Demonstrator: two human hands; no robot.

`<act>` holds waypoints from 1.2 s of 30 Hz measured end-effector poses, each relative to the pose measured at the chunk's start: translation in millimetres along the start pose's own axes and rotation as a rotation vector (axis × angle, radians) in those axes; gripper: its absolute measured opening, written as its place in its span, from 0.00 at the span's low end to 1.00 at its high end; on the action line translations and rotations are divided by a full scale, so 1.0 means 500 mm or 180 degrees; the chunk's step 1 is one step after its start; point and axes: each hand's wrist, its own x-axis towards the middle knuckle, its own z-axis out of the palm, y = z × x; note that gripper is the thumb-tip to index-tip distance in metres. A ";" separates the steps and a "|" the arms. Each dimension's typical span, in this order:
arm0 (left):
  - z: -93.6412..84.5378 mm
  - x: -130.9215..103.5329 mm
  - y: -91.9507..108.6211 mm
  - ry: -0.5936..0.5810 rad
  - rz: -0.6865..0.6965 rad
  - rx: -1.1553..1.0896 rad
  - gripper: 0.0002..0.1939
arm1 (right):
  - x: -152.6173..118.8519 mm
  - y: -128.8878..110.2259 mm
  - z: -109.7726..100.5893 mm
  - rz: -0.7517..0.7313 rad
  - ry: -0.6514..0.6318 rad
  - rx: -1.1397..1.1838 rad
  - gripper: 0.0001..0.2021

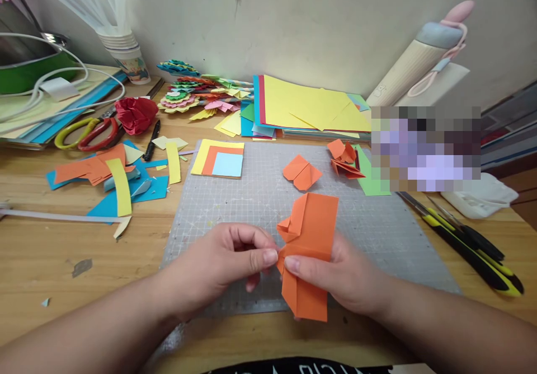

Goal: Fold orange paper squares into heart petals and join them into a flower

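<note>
A sheet of orange paper (316, 228), partly folded along its left side, is held up over the grey cutting mat (201, 284). My right hand (344, 276) grips it from the right, thumb across the front and the other fingers hidden behind. With thumb and fingertips, my left hand (239, 256) pinches a small fold at the paper's left edge. Beyond it on the mat lie a folded orange paper piece (302, 172) and another orange folded piece (344, 158) with raised flaps. A stack of yellow, orange and blue paper squares (226, 164) rests at the mat's upper left.
Paper scraps (121, 186), scissors (98, 133), a black pen (151, 140) and a red crumpled paper flower (136, 115) lie at left. Colored sheets (306, 102) and paper flowers (184, 94) line the wall. A yellow-black utility knife (470, 251) lies at right.
</note>
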 end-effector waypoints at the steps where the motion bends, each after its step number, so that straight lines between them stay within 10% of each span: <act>1: 0.000 0.000 -0.001 0.0021 -0.0013 0.0049 0.11 | -0.001 0.001 0.000 -0.0024 -0.0050 0.0008 0.03; 36: 0.024 -0.009 -0.009 -0.0209 0.0536 0.0601 0.16 | -0.004 -0.002 0.008 -0.0005 -0.0003 0.0108 0.07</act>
